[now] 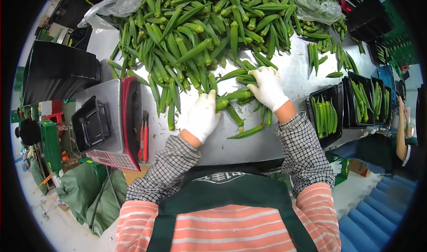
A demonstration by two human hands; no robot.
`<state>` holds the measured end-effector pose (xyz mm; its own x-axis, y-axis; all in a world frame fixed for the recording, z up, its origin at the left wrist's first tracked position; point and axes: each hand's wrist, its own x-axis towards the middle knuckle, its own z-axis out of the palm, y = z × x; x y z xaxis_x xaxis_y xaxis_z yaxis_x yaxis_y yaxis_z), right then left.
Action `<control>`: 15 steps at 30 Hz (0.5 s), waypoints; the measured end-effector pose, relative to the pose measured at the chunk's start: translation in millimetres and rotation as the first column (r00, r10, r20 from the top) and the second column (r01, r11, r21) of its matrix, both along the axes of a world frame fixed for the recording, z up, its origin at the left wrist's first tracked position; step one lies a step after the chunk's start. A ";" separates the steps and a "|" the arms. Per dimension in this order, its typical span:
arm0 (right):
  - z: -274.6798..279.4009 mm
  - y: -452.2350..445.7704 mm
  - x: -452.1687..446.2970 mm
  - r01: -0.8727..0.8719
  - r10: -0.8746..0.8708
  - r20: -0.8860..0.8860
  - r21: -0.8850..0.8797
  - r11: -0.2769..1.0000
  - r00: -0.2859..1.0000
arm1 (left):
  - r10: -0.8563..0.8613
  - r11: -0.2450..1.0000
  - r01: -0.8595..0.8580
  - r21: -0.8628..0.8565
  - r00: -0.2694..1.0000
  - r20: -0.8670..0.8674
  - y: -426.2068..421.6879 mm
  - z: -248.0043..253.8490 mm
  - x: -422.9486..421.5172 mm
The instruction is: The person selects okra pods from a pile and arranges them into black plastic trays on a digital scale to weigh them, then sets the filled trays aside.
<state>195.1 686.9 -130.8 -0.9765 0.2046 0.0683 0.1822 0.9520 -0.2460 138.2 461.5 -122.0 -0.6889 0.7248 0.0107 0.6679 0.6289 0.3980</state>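
A red utility knife (143, 138) lies on the table (249, 152) at left, beside a scale (129, 123). Farther left, green sacks (80, 185) slump near a green crate (51, 147). At near right spreads a ridged blue surface (369, 216).

Shiny metal table (249, 153), pale floor (353, 192)

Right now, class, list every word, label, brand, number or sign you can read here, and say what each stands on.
None reads clearly enough to quote.
Dark green apron: white characters, partly cut off and too unclear to read.
Scale: markings on its keypad, too small.
Cardboard box, right: any print is too blurred.
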 end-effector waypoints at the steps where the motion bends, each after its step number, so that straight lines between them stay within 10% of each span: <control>1: 0.6 1.0 5.1 -0.009 0.008 -0.007 -0.030 1.000 1.000 | 0.003 1.000 -0.004 0.023 0.999 0.052 -9.2 -1.4 -4.3; 5: 28.2 12.1 9.3 0.006 -0.114 -0.266 -0.375 0.927 0.957 | 0.089 0.990 -0.118 0.080 0.950 0.300 -37.3 14.3 -22.3; 10: 49.4 11.8 48.7 0.177 -0.315 -0.078 -0.690 0.702 0.946 | 0.242 0.776 -0.570 0.270 0.664 0.708 -59.6 28.7 -35.1; 15: 19.5 0.9 103.8 0.386 -0.481 0.063 -0.692 0.610 0.874 | 0.296 0.896 -0.410 0.169 0.837 0.461 -48.6 16.2 -34.5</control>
